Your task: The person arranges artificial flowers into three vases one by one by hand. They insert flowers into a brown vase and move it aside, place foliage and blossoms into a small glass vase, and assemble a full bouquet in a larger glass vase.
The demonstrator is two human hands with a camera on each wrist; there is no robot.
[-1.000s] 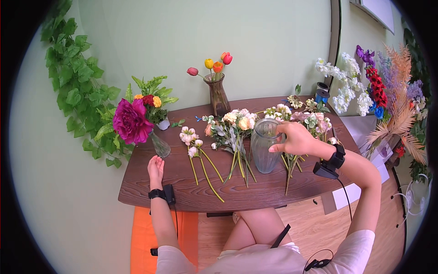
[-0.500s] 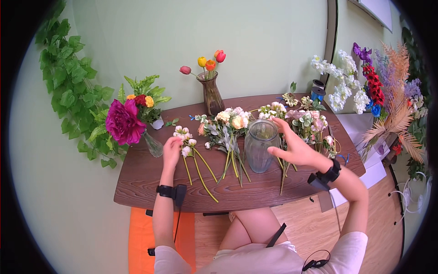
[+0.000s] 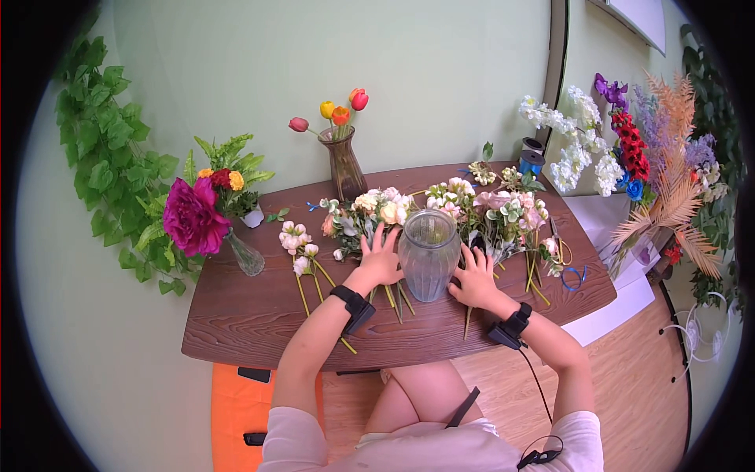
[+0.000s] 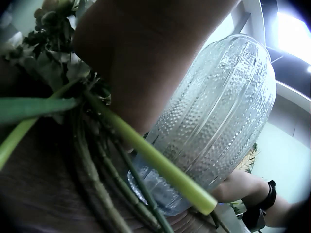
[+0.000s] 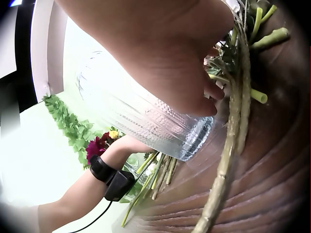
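A clear ribbed glass vase (image 3: 429,271) stands upright near the middle of the table; its dimpled wall shows close up in the left wrist view. At its left side is my left hand (image 3: 380,263), fingers spread and pointing away over the flower stems (image 4: 155,167). My right hand (image 3: 476,283) lies low at the vase's right side, fingers reaching forward over more stems (image 5: 233,126). Behind the left hand are cream and peach flowers (image 3: 387,206). Pink and white flowers with pale leaves (image 3: 503,211) lie behind the right hand.
White-pink blossom stems (image 3: 299,248) lie left of my left hand. A small vase with a magenta flower (image 3: 194,216) stands at the left, a brown vase with tulips (image 3: 343,165) at the back. Scissors (image 3: 560,242) and a blue tie (image 3: 574,278) lie at the right.
My right hand has let go of the glass vase's rim and moved down to its right side. My left hand has come rightward from the table's left part to the vase's left side.
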